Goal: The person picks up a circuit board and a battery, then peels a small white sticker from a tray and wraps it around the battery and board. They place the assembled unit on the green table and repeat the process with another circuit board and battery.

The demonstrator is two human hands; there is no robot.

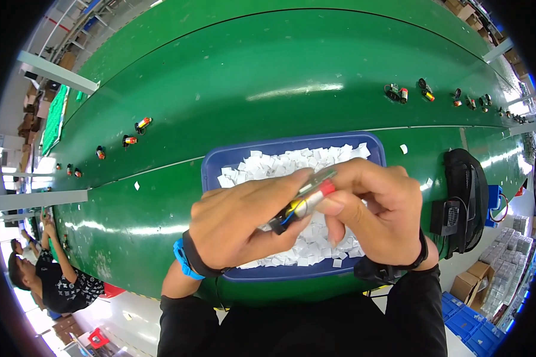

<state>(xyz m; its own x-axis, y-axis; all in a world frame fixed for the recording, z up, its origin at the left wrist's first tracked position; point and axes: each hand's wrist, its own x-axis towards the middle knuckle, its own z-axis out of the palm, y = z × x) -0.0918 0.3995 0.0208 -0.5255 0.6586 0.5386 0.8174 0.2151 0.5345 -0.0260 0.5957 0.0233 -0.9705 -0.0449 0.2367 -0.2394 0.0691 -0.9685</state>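
Both hands hold a small electronic assembly with a cylindrical silver cell, a red end, a yellow part, wires and a black end. My left hand is closed round its black end, with fingers partly hidden behind it. At the red end, my right hand pinches it between thumb and index finger. Just below the hands lies a blue tray heaped with small white square pieces. A blue band is on my left wrist and a black strap on my right one.
Similar assemblies lie in rows along the green belt, left and right. A black bag and a black box rest to the right. At the far left, a co-worker sits along the table. Grey posts stand nearby.
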